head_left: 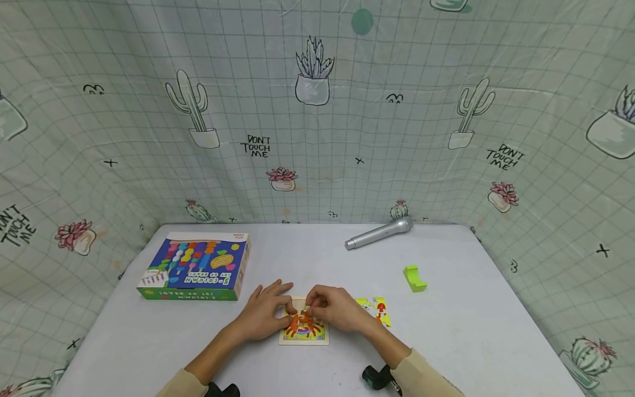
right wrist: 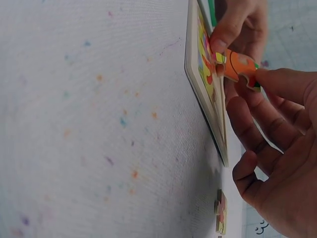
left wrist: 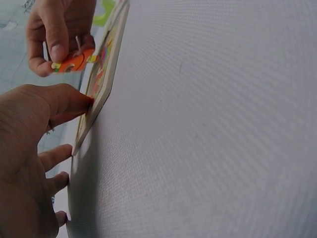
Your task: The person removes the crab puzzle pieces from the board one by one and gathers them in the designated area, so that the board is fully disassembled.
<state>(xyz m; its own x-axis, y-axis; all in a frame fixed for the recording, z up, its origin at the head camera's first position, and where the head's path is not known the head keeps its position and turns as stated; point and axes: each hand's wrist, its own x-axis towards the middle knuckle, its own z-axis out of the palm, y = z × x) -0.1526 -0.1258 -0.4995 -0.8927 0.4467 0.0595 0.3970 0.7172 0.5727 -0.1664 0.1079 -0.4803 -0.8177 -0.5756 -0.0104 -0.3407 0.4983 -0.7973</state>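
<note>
A small square jigsaw puzzle board (head_left: 304,343) with a pale wooden rim lies on the table; its picture has an orange crab. My left hand (head_left: 263,312) rests at the board's left side, thumb and index fingertip touching its surface, the other fingers spread. With thumb and fingers, my right hand (head_left: 343,311) pinches an orange puzzle piece (right wrist: 238,65), tilted above the board. The same puzzle piece (left wrist: 74,62) shows in the left wrist view. Right of the board, partly behind the right hand, lie several loose puzzle pieces (head_left: 381,306).
A blue-and-green boxed bead set (head_left: 198,267) lies at the left. A silver microphone (head_left: 379,233) is at the back, and a lime-green curved block (head_left: 414,278) sits to the right. Patterned cloth (head_left: 317,132) hangs behind the white table (head_left: 307,264).
</note>
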